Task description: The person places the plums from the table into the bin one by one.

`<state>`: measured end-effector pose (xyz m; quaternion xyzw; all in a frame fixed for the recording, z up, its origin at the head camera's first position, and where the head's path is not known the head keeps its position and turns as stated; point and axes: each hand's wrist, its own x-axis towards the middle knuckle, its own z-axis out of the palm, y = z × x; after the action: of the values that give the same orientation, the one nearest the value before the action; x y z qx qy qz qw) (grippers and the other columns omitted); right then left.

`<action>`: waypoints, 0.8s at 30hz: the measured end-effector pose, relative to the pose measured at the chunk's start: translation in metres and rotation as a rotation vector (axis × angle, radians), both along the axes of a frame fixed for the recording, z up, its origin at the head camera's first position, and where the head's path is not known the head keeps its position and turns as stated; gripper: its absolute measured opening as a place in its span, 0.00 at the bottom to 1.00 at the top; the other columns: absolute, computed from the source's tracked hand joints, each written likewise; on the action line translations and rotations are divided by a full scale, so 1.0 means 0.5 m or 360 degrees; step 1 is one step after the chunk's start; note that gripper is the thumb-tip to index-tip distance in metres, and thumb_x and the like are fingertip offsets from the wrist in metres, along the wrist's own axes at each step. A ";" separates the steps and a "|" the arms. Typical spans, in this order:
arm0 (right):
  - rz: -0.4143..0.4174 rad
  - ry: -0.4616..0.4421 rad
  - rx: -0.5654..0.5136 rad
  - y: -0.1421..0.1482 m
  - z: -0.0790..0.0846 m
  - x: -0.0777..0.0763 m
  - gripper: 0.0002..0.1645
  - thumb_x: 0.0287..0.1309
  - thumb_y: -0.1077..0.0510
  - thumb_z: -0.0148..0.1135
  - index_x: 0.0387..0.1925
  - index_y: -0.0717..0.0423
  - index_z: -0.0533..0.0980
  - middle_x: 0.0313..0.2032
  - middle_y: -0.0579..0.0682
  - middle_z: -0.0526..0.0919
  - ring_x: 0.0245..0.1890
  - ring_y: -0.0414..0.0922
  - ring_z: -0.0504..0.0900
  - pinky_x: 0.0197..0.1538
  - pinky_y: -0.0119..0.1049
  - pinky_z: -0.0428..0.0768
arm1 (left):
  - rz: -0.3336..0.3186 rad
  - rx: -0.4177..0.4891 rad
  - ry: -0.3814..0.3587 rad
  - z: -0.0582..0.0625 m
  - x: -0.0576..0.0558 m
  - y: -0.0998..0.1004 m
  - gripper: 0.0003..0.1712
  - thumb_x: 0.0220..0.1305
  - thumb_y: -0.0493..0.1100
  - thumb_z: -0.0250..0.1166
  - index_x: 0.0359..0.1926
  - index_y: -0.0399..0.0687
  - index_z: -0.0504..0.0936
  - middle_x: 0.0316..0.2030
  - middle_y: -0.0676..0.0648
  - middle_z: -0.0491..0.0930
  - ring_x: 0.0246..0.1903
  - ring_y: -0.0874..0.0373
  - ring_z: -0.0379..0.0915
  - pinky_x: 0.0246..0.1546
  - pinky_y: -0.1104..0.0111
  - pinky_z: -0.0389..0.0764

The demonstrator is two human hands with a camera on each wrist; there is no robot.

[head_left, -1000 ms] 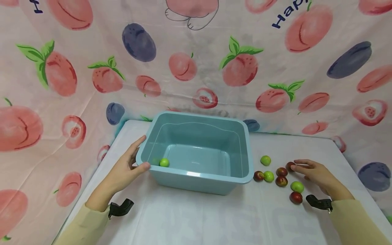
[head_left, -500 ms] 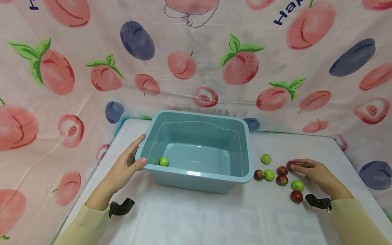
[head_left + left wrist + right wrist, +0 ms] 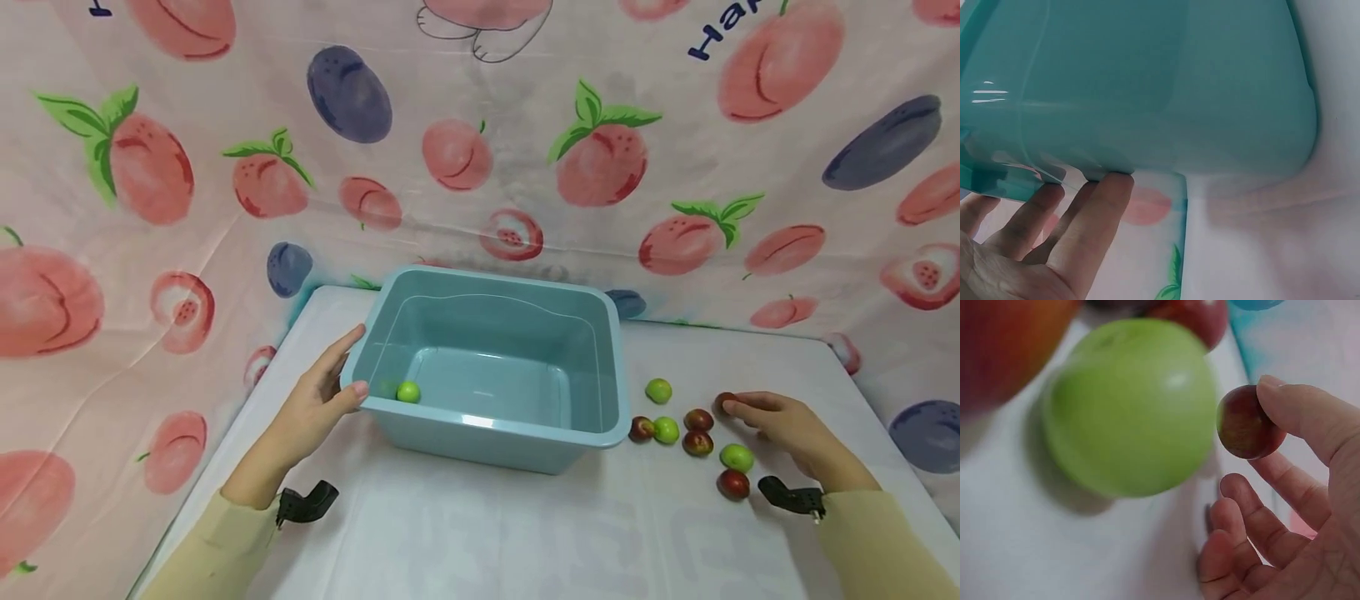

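A blue-green plastic tub stands on the white-covered table, with one small green fruit in its front left corner. My left hand is at that corner, its thumb by the front rim. In the left wrist view, extended fingers touch the tub's outer side. On the right, my right hand pinches a dark red plum between thumb and forefinger, the other fingers loosely bent below. Close to that hand lie a green fruit and another red plum.
Several red plums and green fruits lie loose between the tub's right side and my right hand. One more green fruit sits farther back. A fruit-print cloth hangs behind the table.
The head view has shifted slightly. My right thumb and forefinger have come together on the plum at the back of the group. The left hand stays at the tub's corner, its thumb moved a little.
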<state>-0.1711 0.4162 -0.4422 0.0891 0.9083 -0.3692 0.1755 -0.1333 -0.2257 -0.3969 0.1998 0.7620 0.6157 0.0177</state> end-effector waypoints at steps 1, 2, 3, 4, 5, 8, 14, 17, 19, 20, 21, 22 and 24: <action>0.0006 0.0020 -0.0007 -0.001 0.005 0.001 0.53 0.61 0.30 0.52 0.66 0.71 0.60 0.63 0.72 0.62 0.58 0.65 0.65 0.55 0.60 0.70 | 0.0011 -0.0008 -0.0010 0.000 0.000 0.000 0.41 0.69 0.36 0.56 0.76 0.60 0.49 0.66 0.36 0.61 0.59 0.37 0.64 0.48 0.67 0.79; 0.0009 0.0041 -0.0012 -0.002 0.011 0.003 0.52 0.61 0.30 0.52 0.66 0.71 0.60 0.63 0.72 0.63 0.57 0.65 0.66 0.55 0.60 0.70 | 0.0026 -0.0017 -0.0019 0.000 0.000 0.000 0.40 0.69 0.36 0.57 0.76 0.61 0.50 0.67 0.37 0.61 0.60 0.38 0.64 0.48 0.67 0.79; 0.0018 0.0068 -0.0017 -0.005 0.018 0.004 0.51 0.62 0.31 0.52 0.66 0.71 0.60 0.62 0.72 0.65 0.56 0.65 0.67 0.53 0.59 0.71 | 0.0046 -0.0031 -0.0026 -0.001 0.000 0.000 0.40 0.69 0.37 0.57 0.76 0.63 0.51 0.68 0.38 0.60 0.62 0.39 0.63 0.48 0.67 0.78; 0.0022 0.0098 -0.0023 -0.008 0.026 0.004 0.51 0.62 0.31 0.51 0.66 0.70 0.60 0.61 0.71 0.66 0.56 0.64 0.68 0.53 0.59 0.72 | 0.0063 -0.0040 -0.0029 -0.001 0.001 0.000 0.40 0.69 0.37 0.58 0.75 0.64 0.52 0.69 0.38 0.59 0.63 0.40 0.61 0.48 0.68 0.78; 0.0029 0.0129 -0.0027 -0.012 0.035 0.003 0.50 0.63 0.31 0.51 0.66 0.69 0.60 0.61 0.71 0.67 0.55 0.64 0.68 0.52 0.57 0.72 | 0.0081 -0.0051 -0.0031 -0.001 0.001 0.000 0.40 0.68 0.38 0.58 0.75 0.65 0.53 0.69 0.39 0.58 0.63 0.41 0.61 0.48 0.68 0.78; 0.0031 0.0243 -0.0026 -0.030 0.067 -0.002 0.46 0.63 0.32 0.50 0.66 0.65 0.63 0.59 0.65 0.71 0.54 0.57 0.70 0.50 0.49 0.75 | 0.0124 -0.0067 -0.0013 -0.002 0.003 0.000 0.39 0.68 0.38 0.59 0.75 0.64 0.55 0.69 0.39 0.59 0.64 0.41 0.61 0.47 0.69 0.78; 0.0063 0.0459 -0.0136 -0.085 0.136 -0.011 0.39 0.66 0.37 0.52 0.64 0.62 0.64 0.49 0.46 0.78 0.45 0.40 0.73 0.42 0.28 0.74 | 0.0212 -0.0114 0.0048 0.003 0.007 0.004 0.37 0.67 0.39 0.61 0.74 0.61 0.59 0.65 0.38 0.65 0.60 0.42 0.67 0.44 0.67 0.80; 0.0104 0.0505 -0.0219 -0.120 0.167 -0.014 0.37 0.67 0.39 0.53 0.64 0.62 0.64 0.48 0.44 0.77 0.47 0.42 0.72 0.43 0.25 0.73 | 0.0240 -0.0145 0.0062 0.003 0.010 0.005 0.36 0.67 0.41 0.61 0.73 0.60 0.59 0.65 0.38 0.65 0.59 0.41 0.67 0.42 0.65 0.81; 0.0127 0.0509 -0.0240 -0.143 0.186 -0.017 0.36 0.66 0.38 0.53 0.64 0.59 0.65 0.50 0.46 0.76 0.48 0.45 0.71 0.45 0.26 0.72 | 0.0254 -0.0166 0.0071 0.003 0.011 0.006 0.36 0.68 0.42 0.61 0.73 0.60 0.59 0.67 0.39 0.63 0.60 0.39 0.66 0.42 0.64 0.81; 0.0134 0.0507 -0.0251 -0.155 0.196 -0.019 0.35 0.66 0.38 0.52 0.63 0.58 0.65 0.50 0.47 0.76 0.48 0.46 0.71 0.46 0.27 0.72 | 0.0260 -0.0176 0.0079 0.003 0.012 0.006 0.36 0.68 0.42 0.60 0.73 0.60 0.59 0.67 0.40 0.62 0.61 0.39 0.65 0.42 0.65 0.81; 0.0140 0.0507 -0.0262 -0.166 0.205 -0.021 0.35 0.66 0.37 0.52 0.63 0.56 0.66 0.51 0.48 0.75 0.48 0.47 0.70 0.47 0.27 0.71 | 0.0263 -0.0178 0.0085 0.002 0.012 0.006 0.36 0.68 0.42 0.60 0.73 0.60 0.59 0.68 0.40 0.62 0.61 0.38 0.64 0.42 0.65 0.81; 0.0144 0.0509 -0.0288 -0.176 0.214 -0.023 0.34 0.66 0.37 0.53 0.63 0.55 0.66 0.51 0.48 0.75 0.49 0.47 0.70 0.47 0.28 0.71 | 0.0265 -0.0180 0.0088 0.001 0.013 0.005 0.36 0.68 0.42 0.60 0.73 0.60 0.59 0.69 0.41 0.61 0.61 0.38 0.64 0.41 0.65 0.81; 0.0165 0.0522 -0.0328 -0.197 0.232 -0.029 0.33 0.66 0.38 0.53 0.63 0.55 0.66 0.51 0.49 0.74 0.48 0.48 0.69 0.48 0.29 0.71 | 0.0256 -0.0167 0.0095 0.000 0.014 0.005 0.36 0.68 0.41 0.60 0.74 0.59 0.58 0.69 0.40 0.60 0.61 0.37 0.64 0.41 0.65 0.82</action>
<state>-0.1858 0.3177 -0.3263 -0.0374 0.8855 -0.4601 0.0522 -0.1264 -0.2232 -0.3969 0.1551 0.8069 0.5683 -0.0441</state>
